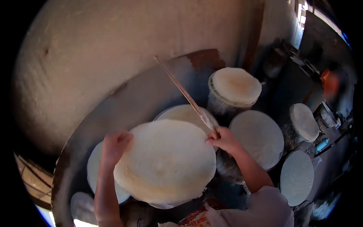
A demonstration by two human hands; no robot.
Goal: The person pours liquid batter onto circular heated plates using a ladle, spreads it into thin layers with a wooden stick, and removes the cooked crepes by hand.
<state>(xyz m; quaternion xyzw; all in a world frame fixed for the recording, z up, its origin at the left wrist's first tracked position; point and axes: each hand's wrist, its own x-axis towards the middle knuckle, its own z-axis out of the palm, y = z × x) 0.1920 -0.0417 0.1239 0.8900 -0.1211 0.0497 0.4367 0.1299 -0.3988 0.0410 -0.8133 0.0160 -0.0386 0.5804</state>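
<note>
A large, pale round flatbread [166, 162] with a ragged lower edge lies right in front of me. At its upper left rim is my left hand [118, 145], fingers curled closed on the edge; the fingertips are slightly blurred. Beyond the right rim, my right hand [224, 140] is closed around the near end of a long thin wooden stick [181, 89]. The stick slants up and to the left, and something whitish covers it close to the hand. Behind the flatbread, partly covered by it, is another pale round surface [185, 112].
A pale round top [236, 85] on a drum-like stand is at the back. More pale discs stand at right: one nearby [259, 140], one lower [297, 178], one farther [304, 122]. Another disc [94, 170] is beyond my left forearm. A curved wall [132, 94] borders the far side.
</note>
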